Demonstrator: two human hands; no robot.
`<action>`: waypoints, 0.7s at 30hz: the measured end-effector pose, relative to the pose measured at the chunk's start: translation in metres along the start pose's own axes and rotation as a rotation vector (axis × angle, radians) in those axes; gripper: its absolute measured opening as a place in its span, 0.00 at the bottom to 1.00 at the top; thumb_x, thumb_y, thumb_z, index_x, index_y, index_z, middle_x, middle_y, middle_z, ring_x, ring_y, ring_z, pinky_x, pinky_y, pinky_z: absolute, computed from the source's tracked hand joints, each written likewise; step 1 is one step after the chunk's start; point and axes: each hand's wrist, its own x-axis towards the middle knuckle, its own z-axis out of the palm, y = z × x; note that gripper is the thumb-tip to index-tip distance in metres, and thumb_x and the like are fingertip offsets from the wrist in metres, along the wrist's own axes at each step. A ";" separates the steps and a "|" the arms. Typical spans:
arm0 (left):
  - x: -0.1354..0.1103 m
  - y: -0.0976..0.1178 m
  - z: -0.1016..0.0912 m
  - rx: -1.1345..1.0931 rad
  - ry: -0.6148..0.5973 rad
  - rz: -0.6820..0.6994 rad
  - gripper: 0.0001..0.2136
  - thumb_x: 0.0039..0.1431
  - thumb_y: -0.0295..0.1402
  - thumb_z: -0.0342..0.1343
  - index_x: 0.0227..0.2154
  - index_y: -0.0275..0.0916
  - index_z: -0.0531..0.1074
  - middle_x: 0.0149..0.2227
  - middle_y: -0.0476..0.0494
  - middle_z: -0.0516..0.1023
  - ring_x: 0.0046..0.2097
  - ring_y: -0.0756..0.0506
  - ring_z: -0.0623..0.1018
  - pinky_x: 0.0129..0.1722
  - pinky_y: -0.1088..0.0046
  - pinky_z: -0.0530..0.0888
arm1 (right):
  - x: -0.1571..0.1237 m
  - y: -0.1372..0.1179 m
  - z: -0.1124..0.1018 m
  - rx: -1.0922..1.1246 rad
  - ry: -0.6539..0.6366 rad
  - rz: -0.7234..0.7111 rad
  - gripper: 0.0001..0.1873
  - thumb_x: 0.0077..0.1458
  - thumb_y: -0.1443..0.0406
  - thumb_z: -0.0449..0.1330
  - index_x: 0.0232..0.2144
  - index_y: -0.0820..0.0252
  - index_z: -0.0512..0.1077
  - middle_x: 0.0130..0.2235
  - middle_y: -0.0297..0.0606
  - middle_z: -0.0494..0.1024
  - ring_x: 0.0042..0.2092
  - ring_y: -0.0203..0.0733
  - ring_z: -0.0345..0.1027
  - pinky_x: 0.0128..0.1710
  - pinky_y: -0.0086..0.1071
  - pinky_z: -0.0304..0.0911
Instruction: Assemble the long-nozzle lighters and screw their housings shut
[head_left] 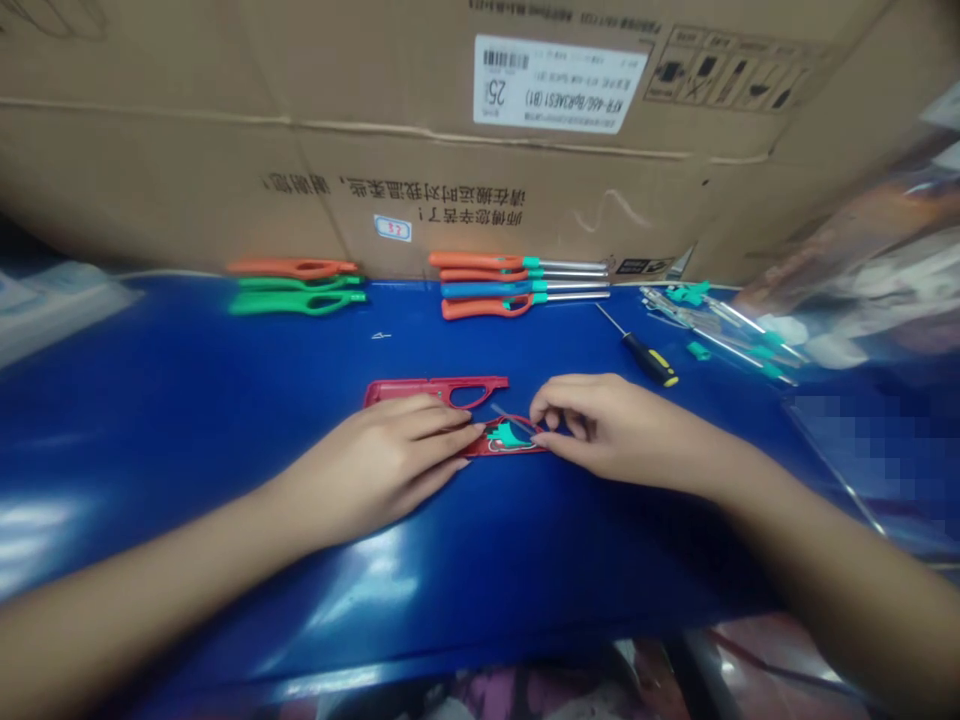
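Note:
My left hand (409, 450) lies over a red lighter shell half (480, 447), its fingers holding the shell against the table. Inside that half sit a teal trigger piece (508, 434) and a thin pale wire. My right hand (592, 425) is at the shell's right end, thumb and forefinger pinched at a thin translucent tube (510, 416) that slants up to the left. Just behind, the other red shell half (442, 388) rests on the table, partly covered by my left fingers. The shell's left end is hidden under my left hand.
Assembled lighters (487, 288) with metal tubes lie by the cardboard box (337, 190). Orange and green handle shells (296, 290) are at left. A screwdriver (645, 355) and a pile of metal tubes with teal parts (724, 330) lie at right on the blue table (480, 570).

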 end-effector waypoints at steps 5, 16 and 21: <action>0.002 0.001 -0.001 0.012 -0.024 0.024 0.15 0.71 0.32 0.52 0.55 0.39 0.76 0.53 0.42 0.81 0.53 0.40 0.79 0.55 0.58 0.78 | 0.003 -0.005 0.009 -0.017 0.025 -0.074 0.02 0.62 0.65 0.61 0.37 0.57 0.74 0.36 0.31 0.75 0.35 0.33 0.65 0.34 0.29 0.55; 0.001 0.010 -0.003 0.046 -0.090 -0.003 0.17 0.72 0.30 0.47 0.58 0.37 0.74 0.51 0.34 0.78 0.51 0.37 0.77 0.49 0.54 0.79 | 0.010 -0.007 0.020 0.098 0.084 -0.019 0.05 0.58 0.67 0.64 0.30 0.59 0.72 0.32 0.31 0.72 0.32 0.33 0.63 0.32 0.29 0.54; 0.001 0.009 -0.001 0.002 -0.100 -0.042 0.17 0.72 0.30 0.47 0.59 0.39 0.73 0.51 0.35 0.76 0.51 0.37 0.76 0.49 0.55 0.79 | 0.007 -0.006 0.016 0.075 0.057 -0.121 0.03 0.60 0.66 0.64 0.34 0.58 0.73 0.33 0.31 0.72 0.33 0.33 0.63 0.33 0.29 0.57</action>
